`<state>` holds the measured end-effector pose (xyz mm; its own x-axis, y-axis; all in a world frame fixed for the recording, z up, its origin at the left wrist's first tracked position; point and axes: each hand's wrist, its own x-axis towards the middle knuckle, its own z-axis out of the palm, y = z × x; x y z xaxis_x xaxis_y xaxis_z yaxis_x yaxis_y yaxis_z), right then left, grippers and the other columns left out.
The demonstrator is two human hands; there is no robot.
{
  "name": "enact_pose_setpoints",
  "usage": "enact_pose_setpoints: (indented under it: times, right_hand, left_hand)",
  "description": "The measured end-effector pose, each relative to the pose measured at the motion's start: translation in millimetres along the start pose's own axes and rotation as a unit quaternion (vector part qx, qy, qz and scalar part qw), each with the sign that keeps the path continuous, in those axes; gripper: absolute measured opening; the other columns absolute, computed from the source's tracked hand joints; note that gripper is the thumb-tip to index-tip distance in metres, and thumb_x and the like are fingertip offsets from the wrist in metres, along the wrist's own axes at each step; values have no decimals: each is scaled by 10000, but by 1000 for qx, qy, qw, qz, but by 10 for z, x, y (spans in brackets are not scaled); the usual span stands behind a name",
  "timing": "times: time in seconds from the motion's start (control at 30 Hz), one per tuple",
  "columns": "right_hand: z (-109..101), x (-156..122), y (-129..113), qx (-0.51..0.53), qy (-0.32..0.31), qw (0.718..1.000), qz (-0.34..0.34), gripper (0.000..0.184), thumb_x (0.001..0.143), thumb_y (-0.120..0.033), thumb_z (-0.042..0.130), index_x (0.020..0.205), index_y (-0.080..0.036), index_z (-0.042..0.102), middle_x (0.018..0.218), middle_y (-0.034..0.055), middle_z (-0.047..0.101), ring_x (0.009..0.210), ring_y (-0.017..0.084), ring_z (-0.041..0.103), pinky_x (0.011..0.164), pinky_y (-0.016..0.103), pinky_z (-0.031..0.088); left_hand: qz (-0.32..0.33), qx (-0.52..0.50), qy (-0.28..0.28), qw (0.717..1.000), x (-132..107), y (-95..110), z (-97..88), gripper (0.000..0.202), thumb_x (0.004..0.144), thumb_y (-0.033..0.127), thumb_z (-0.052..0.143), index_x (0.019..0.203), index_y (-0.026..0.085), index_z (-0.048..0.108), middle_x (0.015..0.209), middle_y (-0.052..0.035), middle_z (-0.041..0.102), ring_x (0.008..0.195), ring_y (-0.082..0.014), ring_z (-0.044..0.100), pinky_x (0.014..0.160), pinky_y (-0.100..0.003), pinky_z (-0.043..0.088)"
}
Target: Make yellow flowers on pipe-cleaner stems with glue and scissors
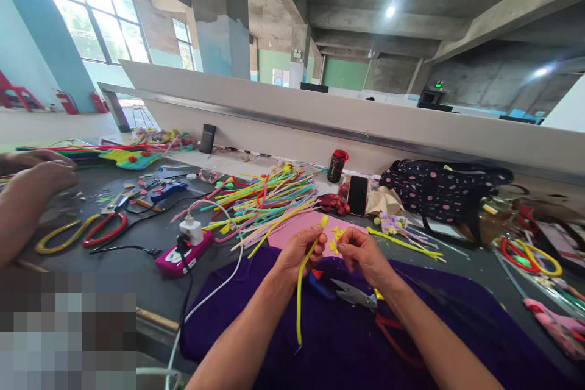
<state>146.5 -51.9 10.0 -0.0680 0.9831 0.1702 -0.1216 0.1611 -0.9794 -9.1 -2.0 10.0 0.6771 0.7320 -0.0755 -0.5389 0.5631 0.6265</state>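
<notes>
Left grip [300, 251] pinches the yellow stem [299, 304] over purple cloth [333, 347]; right grip [365, 256] curls nearby — whether holding anything, unclear. A slack pinch could unwind the stem's tip [325, 220] — brushing knuckles could scatter yellow bits [337, 233] beyond.

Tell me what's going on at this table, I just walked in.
Someone is working with yellow fuzzy stems. Their left hand holds one yellow stem with a small yellow knob at its top. Their right hand is close beside it, fingers curled; I can't tell whether it holds anything. Small yellow pieces lie on a pink sheet just beyond, and scissors lie below the hands. Another person's hand shows at the left.
</notes>
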Motion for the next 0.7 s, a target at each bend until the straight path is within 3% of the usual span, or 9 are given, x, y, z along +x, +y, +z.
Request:
enact_pose_setpoints:
  times: [0.13, 0.3, 0.47, 0.7]
  right_hand:
    - [-24, 4, 8, -52, 0, 999, -3, 179, 660, -250, 649, 608, -166, 500, 433, -84, 420, 324, 42, 305, 332, 174, 219]
    - [-11, -5, -15, -105, 0, 994, -18, 167, 642, -227, 653, 587, -153, 514, 492, -58, 471, 408, 57, 378, 394, 182, 282]
    - [22, -18, -14, -109, -10, 994, -15, 156, 659, -220, 627, 614, -166, 488, 488, -71, 447, 389, 53, 369, 375, 176, 269]
    - [10, -11, -29, -92, -9, 995, -25, 235, 655, -230, 637, 861, -203, 528, 516, -86, 436, 380, 58, 363, 350, 167, 266]
  left_hand:
    - [5, -2, 1, 1000, -2, 1, 14, 92, 756, 186, 542, 703, 112, 524, 527, 20, 508, 377, -19, 414, 290, -93, 274]
    - [-5, -5, 1, 1000, -15, -1, 31, 100, 746, 183, 549, 683, 111, 519, 525, 22, 506, 366, -15, 395, 283, -93, 259]
    - [-10, -2, -21, 1000, -32, -14, 39, 148, 735, 204, 562, 638, 103, 516, 504, 20, 487, 370, -15, 385, 288, -93, 248]
    - [-11, 15, -9, 1000, -30, -20, 62, 139, 707, 216, 595, 645, 113, 525, 506, 23, 490, 362, -17, 385, 290, -101, 244]
